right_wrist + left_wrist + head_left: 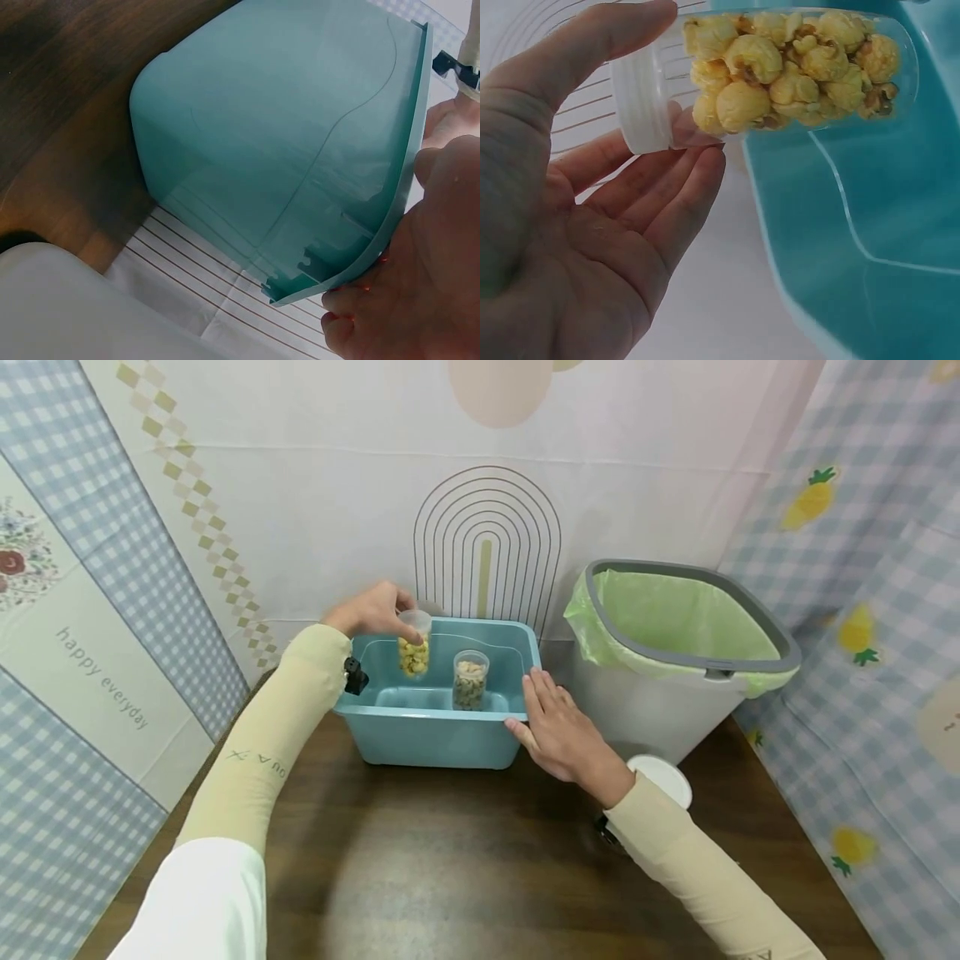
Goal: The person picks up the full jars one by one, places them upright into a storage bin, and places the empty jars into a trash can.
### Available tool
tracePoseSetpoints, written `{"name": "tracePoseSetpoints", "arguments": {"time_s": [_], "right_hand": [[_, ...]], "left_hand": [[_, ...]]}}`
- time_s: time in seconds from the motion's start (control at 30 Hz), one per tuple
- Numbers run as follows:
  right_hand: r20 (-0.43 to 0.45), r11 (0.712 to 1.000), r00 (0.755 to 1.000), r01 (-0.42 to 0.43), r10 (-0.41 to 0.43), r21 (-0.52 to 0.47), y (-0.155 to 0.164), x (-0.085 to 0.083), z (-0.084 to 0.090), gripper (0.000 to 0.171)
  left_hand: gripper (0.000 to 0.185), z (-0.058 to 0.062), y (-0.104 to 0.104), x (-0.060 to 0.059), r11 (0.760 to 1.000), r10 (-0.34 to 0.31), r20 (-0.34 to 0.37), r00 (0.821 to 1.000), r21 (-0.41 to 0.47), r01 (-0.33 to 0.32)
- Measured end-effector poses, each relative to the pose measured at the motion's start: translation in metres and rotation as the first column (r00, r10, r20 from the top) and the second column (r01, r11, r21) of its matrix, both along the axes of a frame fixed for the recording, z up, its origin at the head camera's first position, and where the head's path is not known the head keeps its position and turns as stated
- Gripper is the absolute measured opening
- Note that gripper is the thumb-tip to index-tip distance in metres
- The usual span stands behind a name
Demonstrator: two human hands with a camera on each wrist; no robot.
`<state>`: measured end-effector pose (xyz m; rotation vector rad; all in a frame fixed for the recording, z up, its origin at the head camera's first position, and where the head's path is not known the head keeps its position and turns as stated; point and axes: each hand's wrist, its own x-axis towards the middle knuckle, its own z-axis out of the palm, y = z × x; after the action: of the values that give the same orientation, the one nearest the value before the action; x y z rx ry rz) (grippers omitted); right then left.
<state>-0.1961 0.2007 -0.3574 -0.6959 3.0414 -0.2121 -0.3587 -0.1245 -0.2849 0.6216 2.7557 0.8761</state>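
popcorn jar (413, 647) hangs over the teal bin's (435, 735) left half, pinched near its lid by the left hand (372, 610). largest, right of the bin, stands a green-lined trash can (678, 647). the right hand (558, 731) lies flat-fingered on the bin's right rim. inside the bin stands a second jar (470, 679).

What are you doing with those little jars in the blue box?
A person's left hand pinches a small clear plastic jar of yellow popcorn by its top, holding it above the teal plastic tub on the dark wooden table. The right hand rests open against the tub's near right corner. A second clear jar with brownish snacks stands inside the tub. A grey-rimmed white bin with a green liner stands to the right.
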Motion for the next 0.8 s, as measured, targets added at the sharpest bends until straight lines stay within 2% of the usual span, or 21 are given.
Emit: {"name": "tracePoseSetpoints", "arguments": {"time_s": [0.1,0.23,0.37,0.6,0.8], "right_hand": [[0.006,1.000,1.000,0.002,-0.002,-0.003,0.000,0.000,0.000,0.081],[0.007,1.000,1.000,0.002,-0.002,-0.007,0.000,0.000,0.000,0.082],[0.005,1.000,1.000,0.005,-0.005,-0.008,0.001,0.001,0.001,0.082],[0.013,1.000,1.000,0.007,-0.007,0.001,-0.001,0.001,0.001,0.082],[0.012,1.000,1.000,0.006,-0.006,-0.002,0.000,0.001,0.002,0.081]], "left_hand": [[0.046,-0.005,0.004,-0.003,1.000,0.007,0.030,1.000,-0.024,-0.007],[0.057,-0.011,0.009,-0.007,0.998,0.020,0.079,0.997,-0.067,-0.015],[0.063,-0.017,0.013,-0.012,0.993,0.016,0.089,0.996,-0.116,-0.006],[0.043,-0.028,0.018,-0.018,0.984,0.013,0.079,0.997,-0.177,0.001],[0.048,-0.034,0.023,-0.020,0.969,0.017,0.078,0.997,-0.248,0.003]]}}
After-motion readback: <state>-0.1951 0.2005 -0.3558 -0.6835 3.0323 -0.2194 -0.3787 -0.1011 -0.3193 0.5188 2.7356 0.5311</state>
